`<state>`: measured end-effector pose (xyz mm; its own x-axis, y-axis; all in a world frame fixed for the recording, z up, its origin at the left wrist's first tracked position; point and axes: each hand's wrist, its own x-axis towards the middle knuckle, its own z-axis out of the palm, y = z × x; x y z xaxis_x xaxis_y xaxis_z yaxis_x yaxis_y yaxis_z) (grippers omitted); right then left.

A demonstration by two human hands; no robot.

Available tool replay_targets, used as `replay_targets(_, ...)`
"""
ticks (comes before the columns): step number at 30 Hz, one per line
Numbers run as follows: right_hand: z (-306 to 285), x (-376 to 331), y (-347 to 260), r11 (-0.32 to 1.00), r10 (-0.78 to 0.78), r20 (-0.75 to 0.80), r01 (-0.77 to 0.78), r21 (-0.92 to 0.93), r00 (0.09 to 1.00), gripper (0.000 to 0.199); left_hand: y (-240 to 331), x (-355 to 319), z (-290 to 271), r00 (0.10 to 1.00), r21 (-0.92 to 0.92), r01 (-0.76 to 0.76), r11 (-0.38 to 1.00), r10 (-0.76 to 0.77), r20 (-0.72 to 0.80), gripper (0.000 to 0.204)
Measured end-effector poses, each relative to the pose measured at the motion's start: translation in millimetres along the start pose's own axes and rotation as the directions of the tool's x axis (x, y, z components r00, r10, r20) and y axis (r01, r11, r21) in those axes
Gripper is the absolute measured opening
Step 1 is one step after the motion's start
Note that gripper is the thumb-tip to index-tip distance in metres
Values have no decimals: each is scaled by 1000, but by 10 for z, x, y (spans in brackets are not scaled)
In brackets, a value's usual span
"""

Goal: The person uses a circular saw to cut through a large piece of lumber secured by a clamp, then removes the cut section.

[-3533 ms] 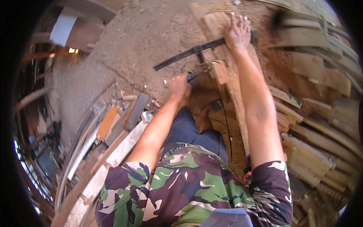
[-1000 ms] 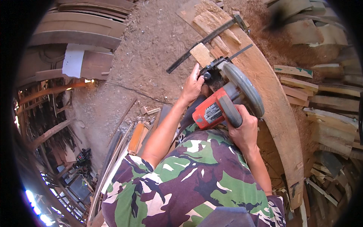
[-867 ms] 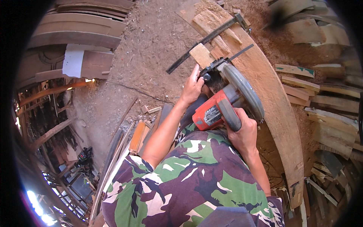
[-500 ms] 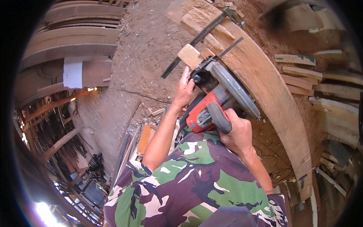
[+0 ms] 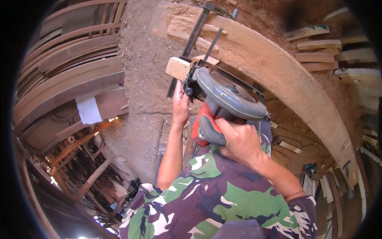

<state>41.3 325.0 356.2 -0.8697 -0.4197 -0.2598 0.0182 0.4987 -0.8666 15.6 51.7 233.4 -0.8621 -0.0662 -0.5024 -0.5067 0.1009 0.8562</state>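
My right hand (image 5: 240, 140) is wrapped round the rear handle of a red and grey circular saw (image 5: 227, 89). The saw leans so that the round side of its guard faces up; its cutting edge is hidden. At the front of the saw's base, a pale wooden block (image 5: 178, 68) lies across a black bar clamp (image 5: 193, 38). My left hand (image 5: 181, 106) is closed at the block's near edge, fingers reaching up against it and the thumb beside the saw's black knob. A thin black guide rod (image 5: 213, 47) sticks out ahead from the saw.
A long curved timber slab (image 5: 286, 75) sweeps from the far middle to the right, with the clamp over its far end. Offcuts (image 5: 316, 56) lie to the right on the dusty ground. Boards (image 5: 67, 81) are stacked at the left, with a white sheet (image 5: 88, 110) against them.
The saw has tipped and turned, so the flat side of its guard now shows. Both hands have shifted with it and keep their hold. The whole view has swung round.
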Motion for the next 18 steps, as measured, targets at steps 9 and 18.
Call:
replay_targets(9,15,71,-23,998,-59,-68,60,2,996,37,-58,29,-76,999,-45,-12,999,11,-30,70)
replay_targets(18,32,123,-51,999,-45,-50,45,5,998,32,-46,64,-82,998,-61,-28,998,23,-66,67)
